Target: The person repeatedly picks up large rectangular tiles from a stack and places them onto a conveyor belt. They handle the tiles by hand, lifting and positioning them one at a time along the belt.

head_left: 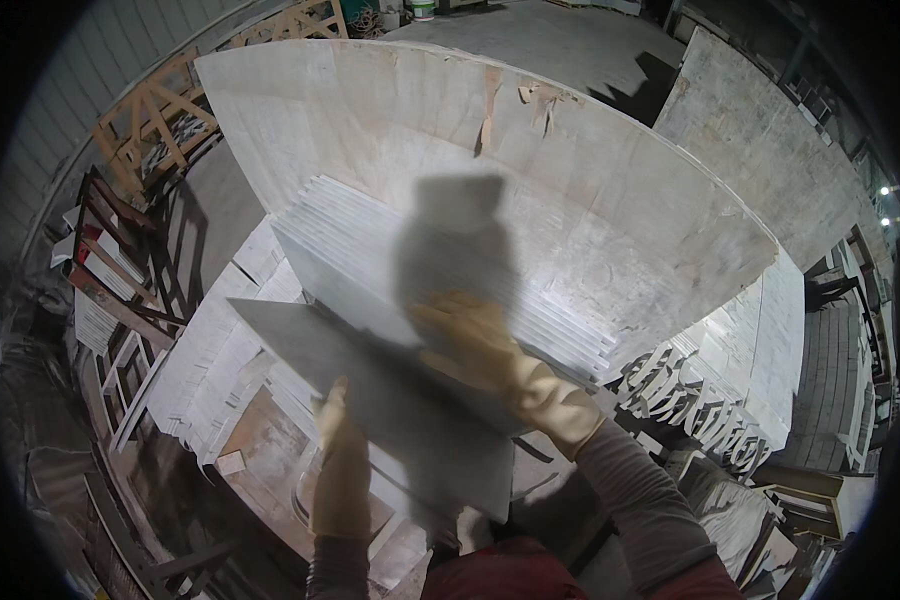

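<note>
My left hand (338,435), in a yellowish glove, grips the left edge of a flat grey stone slab (400,410), its thumb on the upper face. The slab is tilted in front of my body. My right hand (477,345), gloved alike, lies between this slab and a row of pale stone slabs (335,275). Its fingers look stretched out, somewhat blurred; whether they touch the row I cannot tell. The row leans against a large worn board (610,200). A dark shadow covers the middle of the row and board.
Stacked pale slabs (205,365) stand at the left, and more strips and slabs (740,370) at the right. Beyond are a wooden frame (155,125), a rusty metal rack (120,290) and a second leaning board (760,140). A small pale block (231,462) lies near the left.
</note>
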Demonstrator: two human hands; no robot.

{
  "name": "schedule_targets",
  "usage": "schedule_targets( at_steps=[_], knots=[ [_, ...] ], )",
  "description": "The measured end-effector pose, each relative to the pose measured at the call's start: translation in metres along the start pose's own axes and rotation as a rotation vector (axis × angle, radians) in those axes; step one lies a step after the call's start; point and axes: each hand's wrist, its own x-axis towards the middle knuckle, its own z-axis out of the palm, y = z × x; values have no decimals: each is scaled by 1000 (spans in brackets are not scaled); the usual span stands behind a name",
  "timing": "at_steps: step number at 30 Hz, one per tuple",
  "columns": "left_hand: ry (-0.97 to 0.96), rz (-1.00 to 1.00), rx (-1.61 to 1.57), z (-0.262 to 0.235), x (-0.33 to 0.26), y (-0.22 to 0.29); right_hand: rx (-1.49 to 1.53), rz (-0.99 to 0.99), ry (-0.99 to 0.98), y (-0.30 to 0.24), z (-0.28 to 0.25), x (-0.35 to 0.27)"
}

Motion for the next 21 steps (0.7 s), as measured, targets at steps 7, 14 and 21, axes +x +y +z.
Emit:
schedule_targets(
  at_steps=[7, 14, 21],
  knots=[
    [-180, -97, 426, -116, 46, -34, -165, -12, 25, -16, -8, 2],
    [-138, -70, 231, -125, 68, -58, -136, -141, 120, -23, -14, 0],
    [-143, -33, 65, -100, 27, -29, -136, -47, 57, -18, -8, 2]
  ],
)
